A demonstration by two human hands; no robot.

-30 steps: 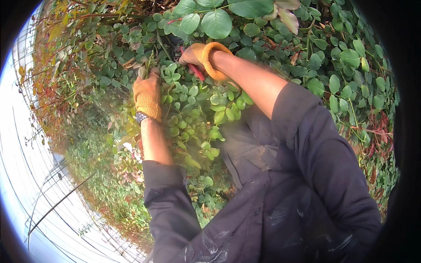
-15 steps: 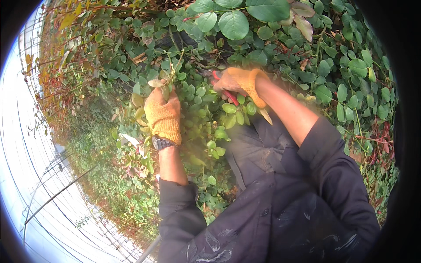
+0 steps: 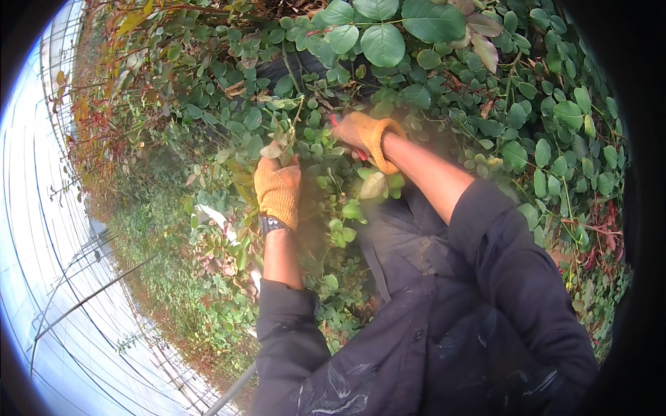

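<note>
In a yellow-orange knit glove, my left hand (image 3: 277, 191) is closed on a leafy rose stem (image 3: 297, 118) with pale, brownish leaves at its lower part. To its right and slightly higher, my right hand (image 3: 364, 141) grips red-handled pruning shears (image 3: 334, 120), their dark jaws partly hidden among the leaves. Its glove has a thick rolled cuff. Dense rose foliage (image 3: 253, 118) surrounds both hands, with broad green leaves (image 3: 382, 45) above them.
Thick bushes (image 3: 558, 152) continue right, with reddish shoots. On the left, plants recede beside a bright greenhouse frame with wires (image 3: 62, 270) and a metal pole (image 3: 222, 401). My dark sleeves and jacket (image 3: 416, 347) fill the lower middle.
Over the last second both hands moved down and rightward in view, the left keeping the stem, the right keeping the shears. Since half a second ago the left hand shifted slightly right.
</note>
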